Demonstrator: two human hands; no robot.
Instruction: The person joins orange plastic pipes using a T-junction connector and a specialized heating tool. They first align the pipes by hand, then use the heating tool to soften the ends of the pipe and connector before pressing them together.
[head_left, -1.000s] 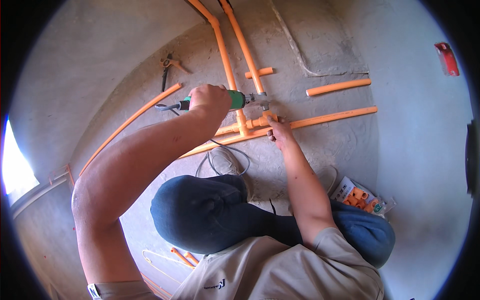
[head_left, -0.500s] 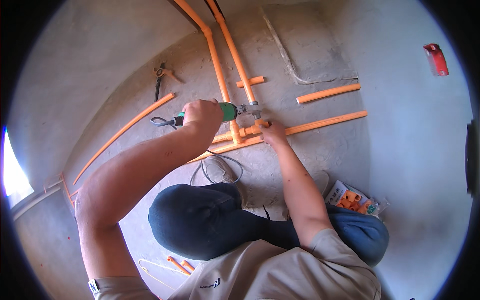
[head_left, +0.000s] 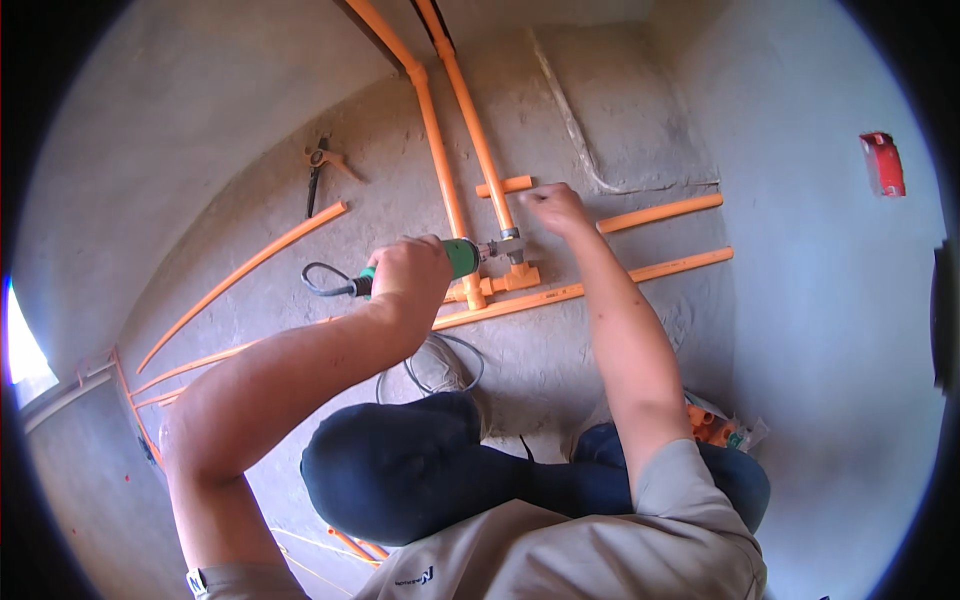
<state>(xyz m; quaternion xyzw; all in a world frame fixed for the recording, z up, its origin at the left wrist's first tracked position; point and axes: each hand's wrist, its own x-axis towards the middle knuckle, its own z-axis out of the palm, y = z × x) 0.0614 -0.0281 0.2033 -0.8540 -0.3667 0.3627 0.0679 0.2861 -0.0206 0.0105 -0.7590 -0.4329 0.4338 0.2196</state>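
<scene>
Gripping a green tool (head_left: 463,258), left hand (head_left: 408,270) held its metal head (head_left: 510,244) between an orange pipe (head_left: 478,135) and an orange fitting (head_left: 522,275), right hand (head_left: 557,208) hung near that pipe, too blurred to tell open from closed.

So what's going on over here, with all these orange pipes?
A person has their left hand wrapped around a green corded tool. Its metal head sits between the lower end of a long orange pipe and an orange fitting. The right hand is up near a short orange pipe piece; its fingers are blurred, so I can't tell whether it touches anything. More orange pipe lies on the floor around them.
</scene>
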